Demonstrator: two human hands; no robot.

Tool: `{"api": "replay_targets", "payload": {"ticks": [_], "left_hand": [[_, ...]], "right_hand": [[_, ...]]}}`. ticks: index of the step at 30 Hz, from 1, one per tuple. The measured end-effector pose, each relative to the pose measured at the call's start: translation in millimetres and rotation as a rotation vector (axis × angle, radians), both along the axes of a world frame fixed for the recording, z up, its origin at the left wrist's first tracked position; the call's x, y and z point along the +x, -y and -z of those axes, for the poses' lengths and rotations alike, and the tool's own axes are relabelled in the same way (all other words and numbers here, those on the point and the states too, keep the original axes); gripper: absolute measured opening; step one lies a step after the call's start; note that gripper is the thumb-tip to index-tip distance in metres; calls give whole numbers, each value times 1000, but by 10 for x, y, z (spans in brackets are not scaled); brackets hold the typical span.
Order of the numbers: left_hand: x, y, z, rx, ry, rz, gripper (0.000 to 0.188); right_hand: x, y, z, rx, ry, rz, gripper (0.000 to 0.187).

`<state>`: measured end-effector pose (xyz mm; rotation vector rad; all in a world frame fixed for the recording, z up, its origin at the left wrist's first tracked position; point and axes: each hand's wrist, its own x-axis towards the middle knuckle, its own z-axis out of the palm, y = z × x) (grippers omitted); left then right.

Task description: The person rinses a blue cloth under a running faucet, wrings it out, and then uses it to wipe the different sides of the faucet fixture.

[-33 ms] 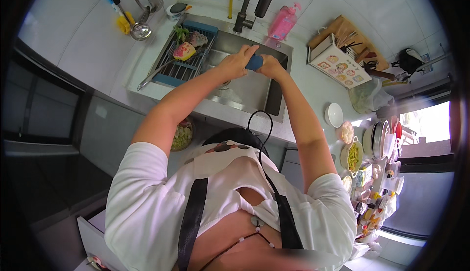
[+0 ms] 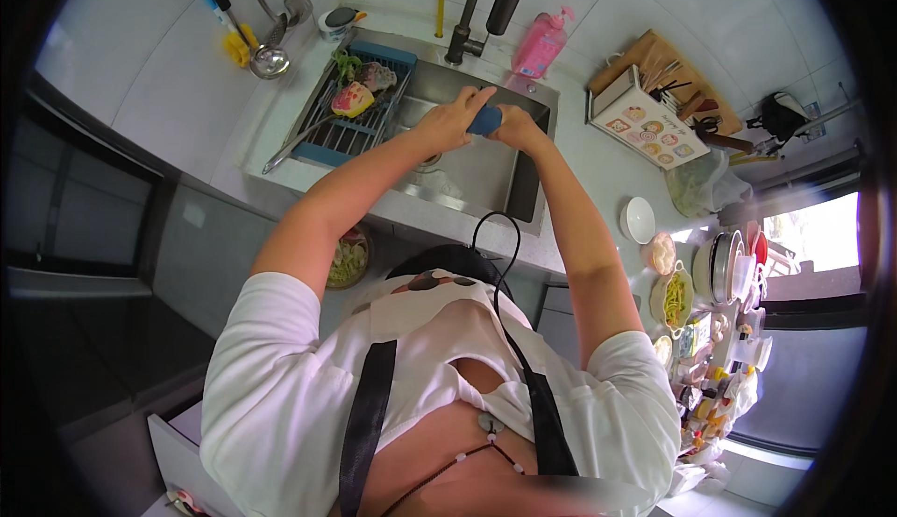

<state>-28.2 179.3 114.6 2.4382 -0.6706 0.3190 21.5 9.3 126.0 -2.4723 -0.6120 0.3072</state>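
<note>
Both my forearms reach out over a steel sink [image 2: 472, 181]. My left hand [image 2: 451, 117] and my right hand [image 2: 519, 130] meet above the basin, each gripping a small blue object [image 2: 486, 121] between them. Most of the blue object is hidden by my fingers, so its kind is unclear. A dark tap [image 2: 486, 3] stands just beyond my hands.
A blue draining rack [image 2: 341, 111] with vegetables spans the sink's left side. A pink pump bottle [image 2: 540, 42] stands by the tap. Utensils and a ladle [image 2: 269, 57] hang on the wall. To the right are a white utensil box [image 2: 645, 123], a white bowl [image 2: 639, 220] and stacked dishes [image 2: 729, 269].
</note>
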Motion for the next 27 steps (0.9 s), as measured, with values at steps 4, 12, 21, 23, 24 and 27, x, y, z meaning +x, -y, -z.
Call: {"api": "replay_targets", "payload": {"ticks": [4,12,21,23,24,27], "left_hand": [[-8,-57,19,8,48,9,71],[132,-275,135,-134,241,7,46],[73,-300,110,-175,-75,-6,46],[56,-347,77,-292,-305,3,46],[55,-361,64,-444,-502,-22,43],[83,-397,29,-805,-982,-65,36]], "right_hand": [[120,10,141,83,-249,21,23],[-50,-246,-102,255,-662,141,18],[-84,-14,-131,388,-739,98,27],[-102,61,-134,338,-548,86,44],[-116,89,-141,313,-450,79,52],[-184,152,-106,118,224,-8,79]]}}
